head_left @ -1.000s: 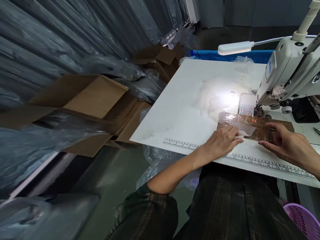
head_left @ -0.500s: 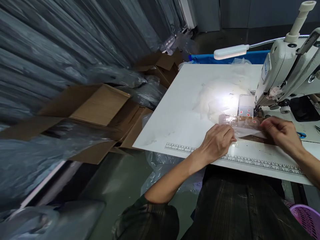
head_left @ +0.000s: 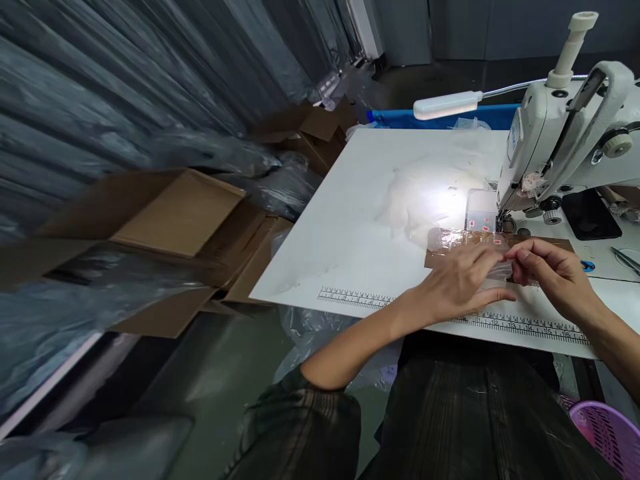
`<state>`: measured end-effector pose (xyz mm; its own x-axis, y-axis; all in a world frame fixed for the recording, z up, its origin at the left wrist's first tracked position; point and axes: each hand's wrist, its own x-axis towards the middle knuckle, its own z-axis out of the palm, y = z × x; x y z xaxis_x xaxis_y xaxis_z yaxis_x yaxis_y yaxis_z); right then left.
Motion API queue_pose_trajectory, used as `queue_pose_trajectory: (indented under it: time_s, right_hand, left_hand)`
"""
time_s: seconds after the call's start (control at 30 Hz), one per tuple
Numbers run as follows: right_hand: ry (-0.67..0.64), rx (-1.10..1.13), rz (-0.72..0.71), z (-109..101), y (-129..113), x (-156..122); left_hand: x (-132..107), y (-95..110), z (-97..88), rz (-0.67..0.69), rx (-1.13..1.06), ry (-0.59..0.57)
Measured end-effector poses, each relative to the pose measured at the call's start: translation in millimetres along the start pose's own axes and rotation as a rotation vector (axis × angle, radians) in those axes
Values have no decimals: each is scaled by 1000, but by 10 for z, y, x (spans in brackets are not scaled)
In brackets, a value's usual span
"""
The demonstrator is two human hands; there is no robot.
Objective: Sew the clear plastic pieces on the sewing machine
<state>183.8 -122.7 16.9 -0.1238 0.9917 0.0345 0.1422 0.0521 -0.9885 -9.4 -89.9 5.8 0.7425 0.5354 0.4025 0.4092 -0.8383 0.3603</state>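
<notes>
My left hand (head_left: 463,280) lies over the front of a brown, tape-covered strip (head_left: 440,243), its thumb spread away from the stretched fingers. Close beside its fingertips, my right hand (head_left: 547,270) is closed, thumb against fingers. Something thin and translucent seems to be at its fingertips, but I cannot make out what. The strip lies flat on the white tabletop, just in front of the sewing machine (head_left: 520,153) and its needle area. Behind it, a metal plate (head_left: 481,210) with red marks sits left of the needle. My hands partly hide the strip.
A printed ruler (head_left: 520,325) runs along the table's front edge. A black phone (head_left: 591,215), blue-handled snips (head_left: 587,266) and tweezers (head_left: 625,260) lie right. A lamp (head_left: 447,105) hangs above. Cardboard boxes (head_left: 180,213) stand left; a purple basket (head_left: 607,433) is below right.
My left hand has let go of the sheet's edge, opened and slid right over the strip. My right hand has turned, its fingertips now close to the left. The view has shifted slightly right.
</notes>
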Motion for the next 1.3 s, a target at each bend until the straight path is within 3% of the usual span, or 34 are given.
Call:
queue_pose_trajectory:
  time_s: [0.1, 0.13, 0.2, 0.27, 0.33, 0.43, 0.53, 0.63, 0.73, 0.8, 0.97, 1.07, 1.2, 1.3]
  right_hand:
    - [-70, -67, -51, -90, 4, -21]
    - [-38, -75, -55, -158, 10, -12]
    - [182, -25, -78, -333, 29, 32]
    - [562, 154, -151, -509, 49, 87]
    - [701, 197, -161, -613, 65, 118]
    - [558, 78, -28, -579, 81, 86]
    - [324, -52, 52, -443, 91, 16]
    - [193, -109, 85, -374, 99, -7]
    - [118, -171, 123, -387, 112, 39]
    - [67, -207, 153, -388, 111, 98]
    - [-155, -225, 202, -222, 35, 294]
    - [-289, -244, 223, -76, 12, 403]
    - [-245, -231, 228, 14, 94, 498]
    - [-135, -212, 201, -23, 173, 523]
  left_hand:
    - [67, -33, 167, 3, 22, -126]
    - [60, -53, 200, -1, 26, -164]
    - [17, -98, 207, -51, 44, -178]
    - [-35, -148, 136, -129, 61, -116]
    - [-62, -213, 23, -179, 48, -45]
    - [-47, -345, -97, -261, 24, -19]
    - [-28, -466, -60, -299, -2, -120]
    - [-55, -502, 73, -179, -12, -177]
    - [-82, -460, 160, -55, -68, -139]
    - [-67, -425, 150, -70, -148, -103]
    - [62, -414, -18, -392, -476, 111]
    - [115, -442, -74, -519, -698, 164]
    - [117, -500, -45, -663, -876, 156]
    - [93, -599, -3, -780, -857, 196]
